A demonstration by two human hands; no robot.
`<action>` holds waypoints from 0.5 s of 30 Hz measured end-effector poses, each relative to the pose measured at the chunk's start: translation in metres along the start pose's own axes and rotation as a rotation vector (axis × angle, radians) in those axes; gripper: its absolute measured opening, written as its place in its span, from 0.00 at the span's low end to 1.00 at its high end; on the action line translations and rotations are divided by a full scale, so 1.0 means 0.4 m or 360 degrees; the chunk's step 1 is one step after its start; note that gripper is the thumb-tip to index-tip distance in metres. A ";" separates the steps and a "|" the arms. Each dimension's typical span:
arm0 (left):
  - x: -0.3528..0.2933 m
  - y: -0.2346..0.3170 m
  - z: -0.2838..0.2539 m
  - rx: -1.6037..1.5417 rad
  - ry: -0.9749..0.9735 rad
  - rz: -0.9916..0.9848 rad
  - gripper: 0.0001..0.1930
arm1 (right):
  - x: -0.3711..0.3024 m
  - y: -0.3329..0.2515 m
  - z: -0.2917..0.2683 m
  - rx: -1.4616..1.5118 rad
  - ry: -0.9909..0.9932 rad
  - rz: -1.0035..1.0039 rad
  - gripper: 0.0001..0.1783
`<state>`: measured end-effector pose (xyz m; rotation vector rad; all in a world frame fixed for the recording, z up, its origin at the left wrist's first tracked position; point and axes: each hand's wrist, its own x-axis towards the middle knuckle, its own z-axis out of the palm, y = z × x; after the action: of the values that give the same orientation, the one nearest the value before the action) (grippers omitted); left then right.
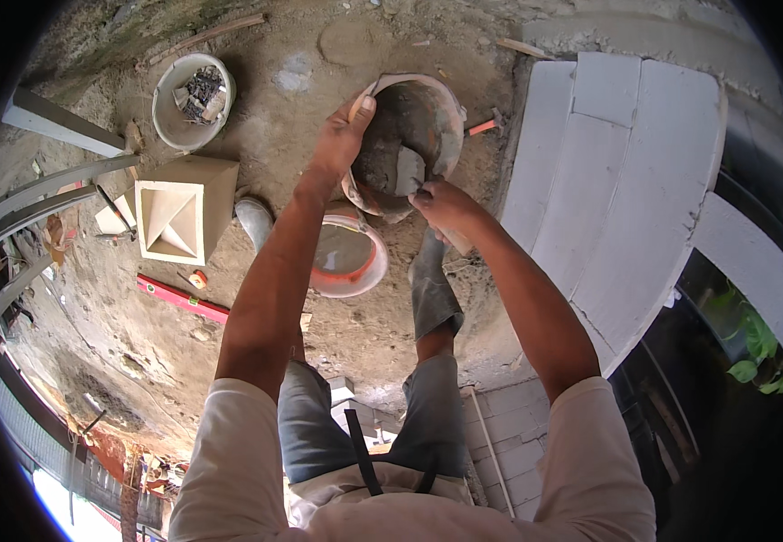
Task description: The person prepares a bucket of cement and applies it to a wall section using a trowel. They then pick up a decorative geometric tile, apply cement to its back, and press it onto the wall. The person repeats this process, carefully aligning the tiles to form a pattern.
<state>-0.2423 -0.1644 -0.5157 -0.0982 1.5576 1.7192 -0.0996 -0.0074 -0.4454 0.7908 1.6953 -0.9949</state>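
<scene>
My left hand (341,137) is closed on the left rim of a mortar-smeared round bucket (452,113), its thumb over the edge. Grey material coats the inside of this bucket. In my right hand (447,206) is a trowel (410,170), gripped by its handle at the near right rim. Its grey-coated blade reaches into the bucket. Just nearer to me stands a pale, orange-streaked tub (376,271) with murky liquid. My forearm and the bucket cover parts of its rim.
A white bucket of debris (158,113) stands far left, near a cream hollow box (215,176). On the dirt lie a red spirit level (179,296), a tape measure (198,279) and an orange-handled tool (482,128). To the right rises a pale block structure (581,190). My boots flank the tub.
</scene>
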 end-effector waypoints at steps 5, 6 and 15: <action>0.006 -0.027 0.031 0.0095 -0.0008 0.0088 0.26 | -0.061 0.018 0.021 0.0812 -0.0151 -0.0181 0.23; 0.009 -0.023 0.030 -0.0021 -0.0032 0.0025 0.25 | -0.073 0.017 0.030 0.0898 -0.0090 -0.0241 0.22; 0.014 0.091 0.047 0.0053 -0.0116 -0.0195 0.25 | -0.056 0.022 0.058 -0.0585 0.0737 -0.0415 0.21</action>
<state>-0.2593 -0.1427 -0.4849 -0.1111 1.4953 1.5839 -0.0757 -0.0253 -0.4307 0.5911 2.3454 -0.6627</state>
